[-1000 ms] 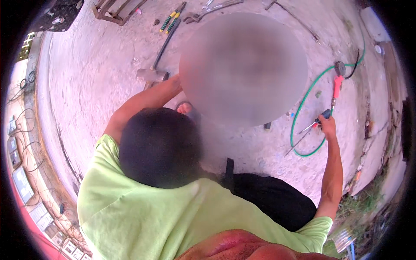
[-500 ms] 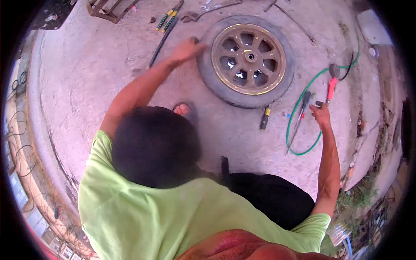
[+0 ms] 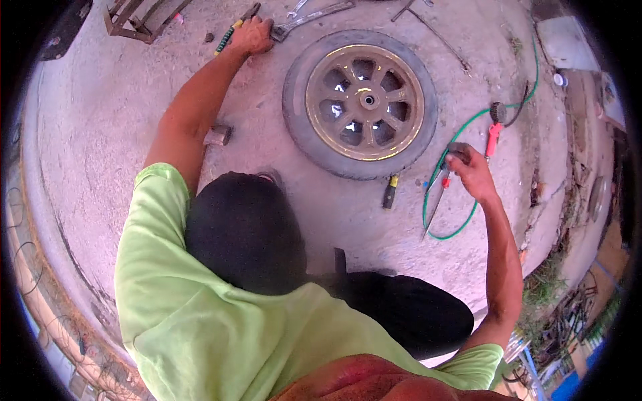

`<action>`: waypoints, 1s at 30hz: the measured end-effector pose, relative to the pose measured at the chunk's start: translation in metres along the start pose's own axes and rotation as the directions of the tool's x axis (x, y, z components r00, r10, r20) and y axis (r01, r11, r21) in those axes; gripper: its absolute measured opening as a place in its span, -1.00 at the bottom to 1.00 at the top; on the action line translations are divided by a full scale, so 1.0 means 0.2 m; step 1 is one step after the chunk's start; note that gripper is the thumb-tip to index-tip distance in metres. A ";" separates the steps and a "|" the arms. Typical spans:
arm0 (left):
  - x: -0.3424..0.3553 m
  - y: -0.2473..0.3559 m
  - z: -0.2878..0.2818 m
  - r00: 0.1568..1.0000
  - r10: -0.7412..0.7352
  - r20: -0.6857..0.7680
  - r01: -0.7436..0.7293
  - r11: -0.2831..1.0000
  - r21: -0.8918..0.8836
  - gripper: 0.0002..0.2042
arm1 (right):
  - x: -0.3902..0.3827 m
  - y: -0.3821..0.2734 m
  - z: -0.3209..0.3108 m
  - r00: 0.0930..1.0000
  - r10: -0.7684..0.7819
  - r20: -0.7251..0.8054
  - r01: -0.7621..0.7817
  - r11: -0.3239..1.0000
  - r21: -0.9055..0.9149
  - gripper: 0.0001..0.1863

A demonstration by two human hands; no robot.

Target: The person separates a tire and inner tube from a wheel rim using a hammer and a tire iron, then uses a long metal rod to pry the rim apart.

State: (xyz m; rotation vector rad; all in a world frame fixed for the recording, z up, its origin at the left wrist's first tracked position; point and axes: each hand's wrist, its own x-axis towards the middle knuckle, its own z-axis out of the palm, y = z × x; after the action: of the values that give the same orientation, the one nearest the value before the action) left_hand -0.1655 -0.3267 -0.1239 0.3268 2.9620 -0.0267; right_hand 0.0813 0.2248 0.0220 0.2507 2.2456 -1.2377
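Note:
My left hand (image 3: 251, 37) is at the upper left, its fingers curled over the handle end of a hammer, whose metal head (image 3: 219, 134) shows beside my forearm. My arm covers most of that handle. Next to this hand lies a cutter or pliers (image 3: 228, 39) with green and yellow grips, partly covered. My right hand (image 3: 470, 170) is closed at the dark handle of a screwdriver (image 3: 436, 208); its thin shaft slants down-left on the ground. Between my hands a wheel (image 3: 364, 155) with a black tyre and bronze-coloured spokes lies flat.
A short tool with a black and yellow handle (image 3: 390, 192) lies below the wheel. A green hose (image 3: 449, 236) loops at the right, by a red-handled air tool (image 3: 494, 137). Wrenches (image 3: 319, 16) and a long rod (image 3: 438, 37) lie beyond. A metal frame (image 3: 130, 23) stands upper left.
My left hand has left the tyre's edge, reached up-left and closed on the hammer handle; the hammer head has shifted right. My right hand has moved left and closed at the screwdriver.

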 end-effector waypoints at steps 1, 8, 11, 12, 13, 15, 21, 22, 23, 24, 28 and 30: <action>-0.01 0.00 -0.03 1.000 0.020 0.006 -0.020 1.000 0.013 -0.36 | 0.04 -0.04 0.05 0.998 -0.059 0.025 0.058 0.997 0.045 -0.55; -0.30 0.21 -0.40 0.997 -0.023 0.068 0.047 0.922 -0.383 -0.35 | 0.45 -0.32 0.30 0.937 -0.295 0.186 0.316 0.943 -0.101 -0.54; -0.51 0.25 -0.55 0.993 -0.077 0.089 0.116 0.773 -0.624 -0.50 | 0.60 -0.52 0.49 0.931 -0.190 0.312 0.194 0.981 0.018 -0.46; -0.64 0.28 -0.68 0.981 -0.078 0.180 0.190 0.595 -0.781 -0.60 | 0.57 -0.73 0.61 0.933 -0.111 0.343 0.102 0.994 0.044 -0.43; -0.75 0.30 -0.82 0.968 -0.058 0.245 0.248 0.380 -0.891 -0.69 | 0.55 -0.82 0.69 0.920 -0.299 0.252 0.335 0.936 -0.111 -0.43; -0.93 0.33 -0.96 0.960 -0.140 0.240 0.275 0.334 -0.902 -0.71 | 0.54 -0.94 0.82 0.721 -0.669 0.180 0.670 0.607 -0.428 -0.42; -1.23 0.35 -1.28 0.981 -0.194 0.005 0.105 0.508 -0.855 -0.79 | 0.50 -1.49 1.11 0.362 -0.762 0.537 0.858 0.497 0.128 -0.42; -1.23 0.36 -1.35 0.984 -0.163 -0.072 0.036 0.579 -0.815 -0.80 | 0.50 -1.51 1.14 0.467 -0.738 0.487 0.739 0.628 0.244 -0.46; -1.24 0.35 -1.46 0.974 -0.093 0.208 0.228 0.422 -0.878 -0.84 | 0.49 -1.55 1.17 0.493 -0.721 0.487 0.722 0.651 0.234 -0.49; -1.26 0.34 -1.44 0.977 -0.123 0.175 0.209 0.371 -0.905 -0.80 | 0.48 -1.60 1.16 0.517 -0.706 0.483 0.713 0.668 0.213 -0.51; -1.45 0.36 -1.34 0.944 -0.329 0.001 0.041 0.116 -0.992 -0.55 | 0.57 -1.62 1.17 0.619 -0.762 0.190 0.770 0.637 0.043 -0.58; -1.52 0.25 -1.19 0.934 -0.305 0.187 0.206 0.030 -0.978 -0.45 | 0.62 -1.58 1.18 0.651 -0.759 0.026 0.756 0.651 0.067 -0.60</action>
State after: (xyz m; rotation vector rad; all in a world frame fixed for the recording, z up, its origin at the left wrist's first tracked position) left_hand 0.1006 -0.3342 0.1603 -0.4520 2.1917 1.9299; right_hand -0.0613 -0.1581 0.0817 -0.8050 2.3343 -1.6704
